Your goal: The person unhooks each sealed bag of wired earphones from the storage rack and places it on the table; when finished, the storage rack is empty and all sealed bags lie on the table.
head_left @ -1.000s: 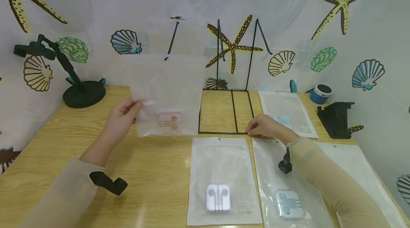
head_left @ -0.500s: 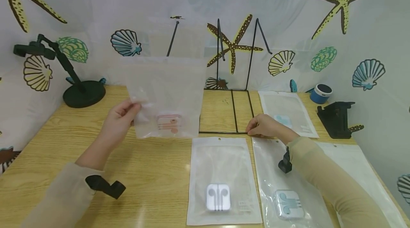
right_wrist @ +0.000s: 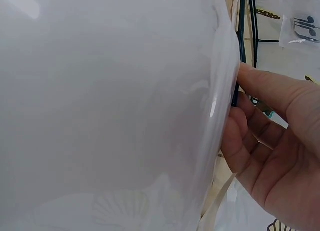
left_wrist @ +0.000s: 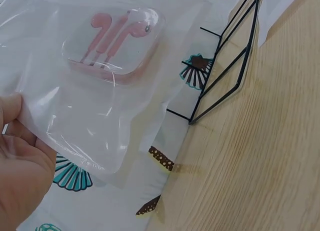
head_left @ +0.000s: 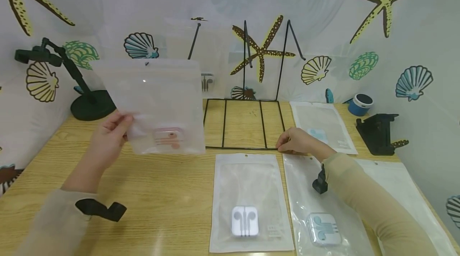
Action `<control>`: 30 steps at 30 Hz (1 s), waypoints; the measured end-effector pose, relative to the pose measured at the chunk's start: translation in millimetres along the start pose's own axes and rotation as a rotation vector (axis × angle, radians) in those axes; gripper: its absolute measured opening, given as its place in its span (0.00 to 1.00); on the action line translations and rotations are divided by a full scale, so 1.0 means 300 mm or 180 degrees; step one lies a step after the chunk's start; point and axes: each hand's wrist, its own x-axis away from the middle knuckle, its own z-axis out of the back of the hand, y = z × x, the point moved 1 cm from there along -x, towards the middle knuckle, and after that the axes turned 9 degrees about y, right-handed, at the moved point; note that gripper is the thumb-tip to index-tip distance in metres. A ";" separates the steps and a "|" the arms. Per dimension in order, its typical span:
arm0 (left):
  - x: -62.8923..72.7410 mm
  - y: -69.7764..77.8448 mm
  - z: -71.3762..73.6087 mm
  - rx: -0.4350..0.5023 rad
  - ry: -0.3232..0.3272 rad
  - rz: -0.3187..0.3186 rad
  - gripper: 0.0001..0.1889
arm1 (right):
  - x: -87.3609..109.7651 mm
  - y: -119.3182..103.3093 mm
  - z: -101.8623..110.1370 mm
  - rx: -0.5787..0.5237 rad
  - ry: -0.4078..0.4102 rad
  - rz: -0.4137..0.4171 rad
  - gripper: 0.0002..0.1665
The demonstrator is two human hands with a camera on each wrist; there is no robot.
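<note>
My left hand [head_left: 108,138] pinches the left edge of a translucent zip bag [head_left: 161,100], held upright in front of the rack's left part. Pink earphones in a clear case [left_wrist: 117,38] lie at the bottom of this bag. My right hand [head_left: 298,142] grips the front right corner of a black wire display rack [head_left: 248,149] with thumb and fingertips. A second translucent bag [head_left: 217,54] with dark-stemmed earphones [head_left: 207,83] hangs at the rack's left, partly hidden behind the held bag.
Bags with white earphones [head_left: 245,222] and with pale blue-grey earphones [head_left: 324,230] lie in front. Another bag [head_left: 318,114] lies right of the rack, near a blue cylinder [head_left: 359,107] and a black stand [head_left: 375,134]. A dark arm stand [head_left: 94,106] stands at back left.
My left hand has moved left with the pink earphones' bag, uncovering more of the rack's base and the bag hanging behind. My right hand stays at the rack's corner.
</note>
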 end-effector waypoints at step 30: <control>-0.092 -0.138 0.270 -0.0233 0.0736 0.0958 0.17 | -0.003 0.003 0.001 0.0017 0.0013 -0.0035 0.04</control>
